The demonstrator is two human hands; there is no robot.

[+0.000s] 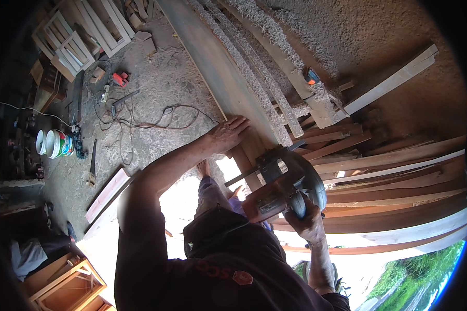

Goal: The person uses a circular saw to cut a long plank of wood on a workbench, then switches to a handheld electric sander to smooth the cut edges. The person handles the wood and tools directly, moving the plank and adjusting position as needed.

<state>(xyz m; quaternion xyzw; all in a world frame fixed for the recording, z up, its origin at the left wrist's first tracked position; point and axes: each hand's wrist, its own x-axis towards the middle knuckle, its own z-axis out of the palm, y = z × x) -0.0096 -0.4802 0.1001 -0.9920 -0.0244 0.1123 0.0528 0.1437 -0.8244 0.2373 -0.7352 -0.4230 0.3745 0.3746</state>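
Head view — our right hand (307,220) wraps fingers round the saw (270,199); our left hand (227,136) rests flat, fingers together, on the board (218,67) — far length seemingly uncut.

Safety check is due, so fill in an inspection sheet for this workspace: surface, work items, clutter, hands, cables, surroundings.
Surface: rough grey floor, uneven-looking.
Work items: long grey-brown wooden board; handheld power saw with a rounded dark-grey guard at its near end; blade contact cannot be told.
Clutter: red power tool and white plastic buckets on the floor; pale curled wood shavings on neighbouring timbers.
Hands: left hand lies on the board; right hand grips the saw's handle.
Cables: thin dark-reddish cables looped loosely across the floor, left of the board.
Surroundings: stacked brown and pale timber at right; pale wooden frames upper left.
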